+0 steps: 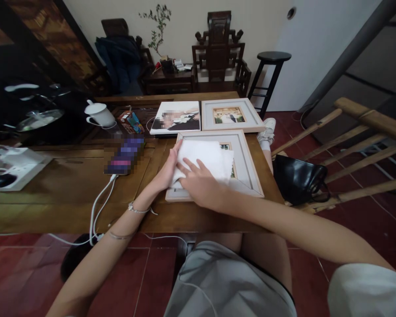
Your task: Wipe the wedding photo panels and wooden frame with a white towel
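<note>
A light wooden picture frame (255,176) lies on the table's near edge, with a white sheet of tissue or thin cloth (204,152) spread over much of its face. My right hand (199,182) presses down on the white sheet, fingers spread out. Along the frame's left edge, my left hand (170,169) rests with its fingers stretched out, touching the sheet's border. Part of a small inner picture (234,169) shows beyond the sheet; the rest is covered.
Behind lie another framed picture (219,103) and a photo panel (181,125). To the left are a phone (125,156) on a white cable, a small box (131,122), a lidded white mug (100,115) and a power strip (18,169). A wooden chair (369,119) with a black bag (293,178) stands right.
</note>
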Demonstrator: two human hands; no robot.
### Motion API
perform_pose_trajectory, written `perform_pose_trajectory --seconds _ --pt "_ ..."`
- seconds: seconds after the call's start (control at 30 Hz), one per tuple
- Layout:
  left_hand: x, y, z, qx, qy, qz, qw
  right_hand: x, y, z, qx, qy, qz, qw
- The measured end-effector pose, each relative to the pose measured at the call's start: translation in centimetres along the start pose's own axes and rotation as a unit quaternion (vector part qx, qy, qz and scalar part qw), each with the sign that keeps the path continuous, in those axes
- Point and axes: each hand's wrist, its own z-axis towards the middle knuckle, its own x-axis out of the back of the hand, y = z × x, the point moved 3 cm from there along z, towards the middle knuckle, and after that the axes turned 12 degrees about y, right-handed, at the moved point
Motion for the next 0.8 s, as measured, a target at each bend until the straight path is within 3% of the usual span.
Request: perform_pose_trajectory --seconds 0.13,0.23,0.4,0.5,0.67,0.8 --pt "-0.4 0.1 -0.5 -0.056 0.023 0.044 0.997 -1.0 3.7 2.2 -0.011 -0.011 -0.051 0.999" --pt "-0.7 0.6 -0.9 -0.101 0.008 0.088 0.991 -1.8 6.0 4.0 -0.003 0.031 -0.089 0.996" --pt "-0.6 1.3 -1.0 -0.097 -0.01 0.121 0.988 -2.3 8.3 5.3 -0.027 0.041 -0.115 0.992" --pt "-0.6 1.3 -1.0 -0.078 -0.014 0.135 0.988 -1.0 9.8 3.8 -0.054 0.009 -0.126 0.99" --pt "-0.8 1.3 -1.0 -0.068 -0.001 0.167 0.984 1.9 12.2 -1.9 -0.127 -0.05 -0.181 0.974" --pt "-0.9 1.0 -1.0 -0.069 0.009 0.186 0.98 2.4 10.9 -5.9 -0.144 -0.088 -0.172 0.97"
